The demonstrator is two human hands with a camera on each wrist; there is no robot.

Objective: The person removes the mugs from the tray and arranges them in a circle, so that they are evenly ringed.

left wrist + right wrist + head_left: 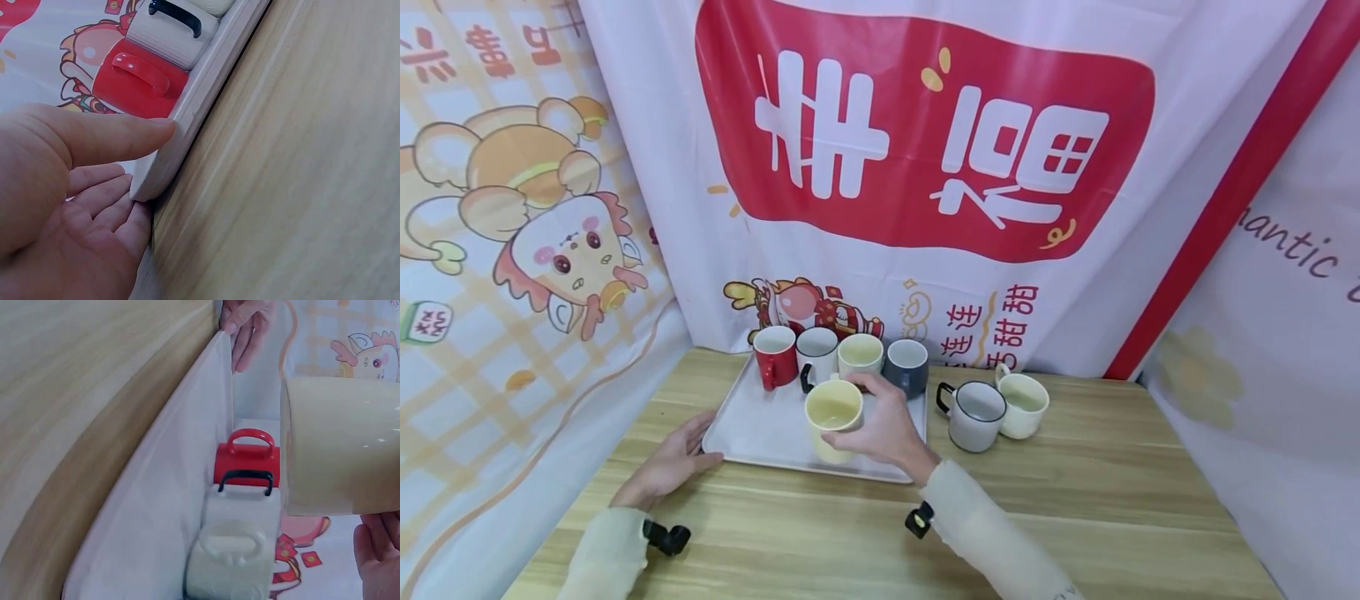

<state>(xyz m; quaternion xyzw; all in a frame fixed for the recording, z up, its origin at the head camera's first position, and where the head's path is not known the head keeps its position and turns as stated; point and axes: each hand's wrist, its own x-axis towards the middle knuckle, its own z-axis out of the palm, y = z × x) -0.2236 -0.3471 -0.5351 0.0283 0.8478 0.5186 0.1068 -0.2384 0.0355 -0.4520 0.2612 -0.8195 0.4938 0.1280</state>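
"At the near corner of the tray (pixel 760 433), what's your left hand (pixel 668 460) doing?"

"Touching it, barely curled. My right hand (pixel 891 429) curls round the yellow mug (pixel 832 412) above the tray."

"Risk?"

"Reaching too far could knock it into the cream mug (pixel 859 354) behind."

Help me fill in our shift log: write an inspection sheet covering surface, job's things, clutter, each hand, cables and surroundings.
Surface: wood-look table.
Job's things: tray with red mug, white mug, cream mug and dark mug along its back; yellow mug held over it; light-grey mug and pale mug on the table to its right.
Clutter: nothing seen.
Left hand: touches the tray's near left corner.
Right hand: grips the yellow mug.
Cables: nothing seen.
Surroundings: printed cloth behind and at both sides.
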